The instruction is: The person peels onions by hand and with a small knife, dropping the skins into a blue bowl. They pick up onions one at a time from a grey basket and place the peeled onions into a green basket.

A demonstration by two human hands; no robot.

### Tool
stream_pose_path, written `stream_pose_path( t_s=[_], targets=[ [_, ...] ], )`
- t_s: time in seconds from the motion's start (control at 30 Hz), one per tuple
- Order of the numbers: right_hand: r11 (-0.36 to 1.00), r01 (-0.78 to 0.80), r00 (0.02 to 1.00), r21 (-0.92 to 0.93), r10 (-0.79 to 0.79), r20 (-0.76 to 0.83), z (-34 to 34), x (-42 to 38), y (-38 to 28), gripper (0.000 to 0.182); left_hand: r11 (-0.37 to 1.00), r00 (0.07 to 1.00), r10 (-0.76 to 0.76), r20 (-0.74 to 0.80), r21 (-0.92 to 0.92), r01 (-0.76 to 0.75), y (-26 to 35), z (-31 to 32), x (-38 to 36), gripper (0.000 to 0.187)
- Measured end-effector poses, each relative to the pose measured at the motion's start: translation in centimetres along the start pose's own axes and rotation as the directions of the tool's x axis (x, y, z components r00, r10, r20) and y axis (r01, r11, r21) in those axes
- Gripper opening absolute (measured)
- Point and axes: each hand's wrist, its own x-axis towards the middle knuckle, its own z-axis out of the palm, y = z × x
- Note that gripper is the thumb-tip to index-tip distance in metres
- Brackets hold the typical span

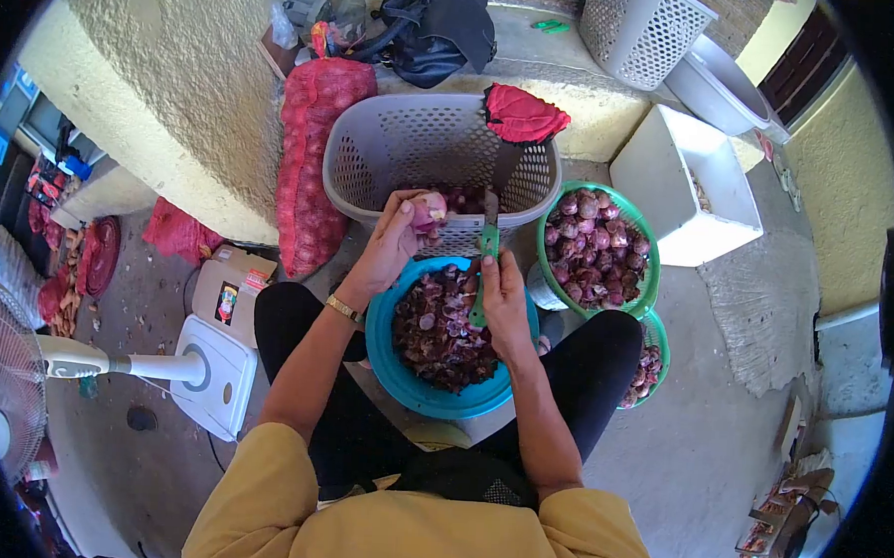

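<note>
My left hand (397, 242) is closed around a purple-red onion (429, 209), held up by the near rim of a grey perforated basket (347, 165). In my right hand (504, 299) is a knife (490, 241) with a green handle, its dark blade pointing up and away from me. Below both hands, between my knees, sits a blue basin (381, 368) holding dark onion skins (440, 324). More onions show partly inside the grey basket. Just right of my right hand, a green basket (649, 288) is heaped with red onions (593, 241).
Behind the left hand leans a red mesh sack (317, 164) of onions. A second green basket (665, 358) stands by my right knee. At right is a white box (679, 224). A fan (3, 389) stands at far left. A red-and-black cloth (526, 115) drapes over the grey basket's rim.
</note>
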Motion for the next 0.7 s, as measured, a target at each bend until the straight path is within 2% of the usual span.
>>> stream_pose_path(
  t_s=[0.1, 0.2, 0.27, 0.4, 0.47, 0.7],
  targets=[
    [0.999, -0.004, 0.999, 0.042, 0.002, 0.054, -0.5, 0.1, -0.5, 0.021, 1.000, 1.000, 0.003, 0.020, 0.003, -0.003, 0.5, 0.5, 0.0, 0.035],
    [0.999, 0.031, 0.999, -0.033, -0.030, 0.042, -0.6, 0.3, -0.2, 0.022, 0.998, 0.996, -0.025, 0.089, -0.051, 0.030, 0.4, -0.1, 0.0, 0.038],
    [0.999, 0.026, 0.998, -0.046, -0.023, 0.052, -0.6, 0.3, -0.2, 0.022, 0.979, 0.990, -0.062, 0.126, -0.186, 0.085, 0.2, -0.2, 0.0, 0.039],
    [0.981, 0.083, 0.997, -0.173, -0.082, 0.014, -0.8, 0.7, 0.4, 0.023, 0.986, 0.986, -0.033, 0.161, -0.158, 0.059, -0.3, -0.5, 0.5, 0.050],
    [0.996, 0.004, 1.000, -0.086, -0.003, 0.014, -0.7, 0.4, -0.6, 0.026, 0.995, 0.999, -0.045, 0.005, -0.086, 0.046, 0.1, 0.7, 0.4, 0.056],
    [0.999, 0.020, 0.998, 0.027, -0.021, 0.052, -0.1, 0.2, -1.6, 0.029, 0.986, 0.999, -0.042, -0.015, -0.164, 0.040, 0.6, 0.8, 1.0, 0.056]
  ],
)
